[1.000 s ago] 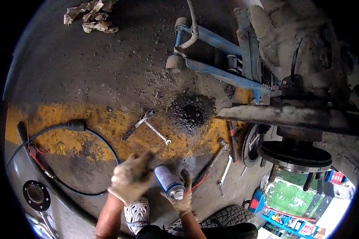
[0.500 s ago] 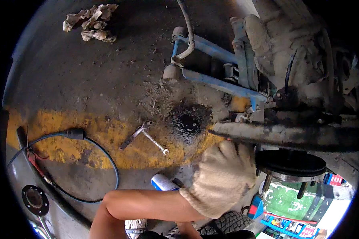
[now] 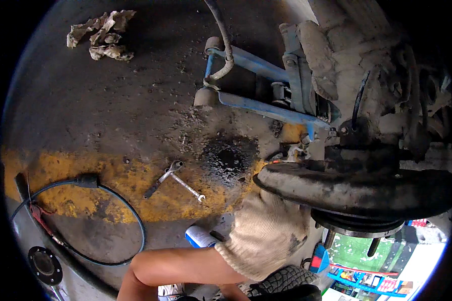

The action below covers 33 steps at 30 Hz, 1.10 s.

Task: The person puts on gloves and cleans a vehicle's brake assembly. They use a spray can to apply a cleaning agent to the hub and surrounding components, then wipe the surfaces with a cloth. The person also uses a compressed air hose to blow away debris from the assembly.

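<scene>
My left hand (image 3: 267,236), in a knitted beige work glove, reaches in from the lower left. Its fingers pass behind the rim of a dirty round backing plate (image 3: 356,190), so what they touch or hold is hidden. Below that plate sits a dark wheel hub (image 3: 356,228) with long studs. Left of the glove, on the floor, lie an open-ended wrench (image 3: 188,187) and a dark-handled ratchet (image 3: 159,183), touching at one end. A white and blue can (image 3: 200,236) lies beside my forearm. My right hand does not show.
A blue floor jack (image 3: 271,106) stands beyond the plate, near a wet black stain (image 3: 228,159). A cable (image 3: 130,205) loops across the yellow floor band at left. Crumpled rags (image 3: 108,37) lie far left; a tire (image 3: 284,281) is at the bottom.
The whole view has shifted a little, and the plate now looks more tilted and fuller. My left glove's knuckles, visible before at the plate's edge, have slipped behind it.
</scene>
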Tool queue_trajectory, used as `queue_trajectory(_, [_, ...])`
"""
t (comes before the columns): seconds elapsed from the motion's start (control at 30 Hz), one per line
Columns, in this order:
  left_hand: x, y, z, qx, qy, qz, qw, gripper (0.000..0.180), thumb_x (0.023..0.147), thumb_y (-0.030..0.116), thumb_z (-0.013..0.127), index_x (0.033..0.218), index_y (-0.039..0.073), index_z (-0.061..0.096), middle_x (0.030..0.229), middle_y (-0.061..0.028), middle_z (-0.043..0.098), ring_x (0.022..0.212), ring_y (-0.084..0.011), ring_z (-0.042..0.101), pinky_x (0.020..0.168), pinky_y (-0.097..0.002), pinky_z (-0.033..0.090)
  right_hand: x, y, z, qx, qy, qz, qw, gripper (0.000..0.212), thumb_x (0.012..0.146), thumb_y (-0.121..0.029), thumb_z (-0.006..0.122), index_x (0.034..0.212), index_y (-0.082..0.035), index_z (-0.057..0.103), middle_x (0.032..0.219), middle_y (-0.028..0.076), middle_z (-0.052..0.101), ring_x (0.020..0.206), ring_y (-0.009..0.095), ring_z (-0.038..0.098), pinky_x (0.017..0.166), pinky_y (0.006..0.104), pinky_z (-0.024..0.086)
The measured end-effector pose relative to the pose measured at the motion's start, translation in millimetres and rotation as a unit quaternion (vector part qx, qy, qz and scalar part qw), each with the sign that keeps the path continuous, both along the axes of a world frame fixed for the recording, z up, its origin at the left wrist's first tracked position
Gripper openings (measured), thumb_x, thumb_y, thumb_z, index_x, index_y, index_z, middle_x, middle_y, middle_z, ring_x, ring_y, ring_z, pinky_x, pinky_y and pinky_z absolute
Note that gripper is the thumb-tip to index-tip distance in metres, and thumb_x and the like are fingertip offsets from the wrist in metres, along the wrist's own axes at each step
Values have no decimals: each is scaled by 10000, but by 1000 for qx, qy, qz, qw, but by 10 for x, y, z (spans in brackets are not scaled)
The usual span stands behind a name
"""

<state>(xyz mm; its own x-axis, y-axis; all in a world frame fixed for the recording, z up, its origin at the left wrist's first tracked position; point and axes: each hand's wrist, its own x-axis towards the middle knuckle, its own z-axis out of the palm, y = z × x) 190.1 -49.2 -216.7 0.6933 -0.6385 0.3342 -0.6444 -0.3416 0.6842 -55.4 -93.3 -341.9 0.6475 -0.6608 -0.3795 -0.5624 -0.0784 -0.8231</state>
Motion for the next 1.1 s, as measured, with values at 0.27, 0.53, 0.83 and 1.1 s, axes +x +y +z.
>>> queue_trajectory(0.27, [11, -28, 57, 10, -4, -18, 1000, 383, 695, 181, 626, 1051, 42, 610, 965, -87, 602, 833, -230, 595, 616, -364, 476, 0, 8, 14, -1, -7, -15, 1000, 974, 608, -102, 855, 1398, -45, 287, 1313, 160, 468, 1150, 278, 505, 958, 403, 462])
queue_trajectory(0.53, [15, -31, 151, 27, -18, -26, 999, 438, 701, 205, 635, 1110, 52, 599, 1031, -83, 612, 882, -230, 608, 665, -372, 491, 14, 16, 30, -2, -18, -15, 1000, 959, 609, -112, 852, 1388, -45, 298, 1301, 166, 472, 1135, 280, 510, 948, 406, 467])
queue_trajectory(0.83, [122, 132, 270, 66, -9, -30, 997, 502, 708, 233, 646, 1176, 63, 586, 1104, -79, 624, 937, -230, 622, 720, -380, 509, 128, 78, 57, -5, -46, 15, 999, 941, 610, -125, 849, 1377, -44, 309, 1287, 173, 478, 1119, 283, 516, 937, 410, 471])
queue_trajectory(1.1, [-22, 1207, -198, 61, 212, 12, 975, 411, 654, 215, 671, 1048, 95, 675, 889, -104, 671, 783, -295, 651, 668, -394, 520, 215, 30, 336, -73, -113, 59, 989, 926, 610, -135, 846, 1367, -44, 320, 1275, 179, 482, 1105, 286, 522, 927, 413, 476])
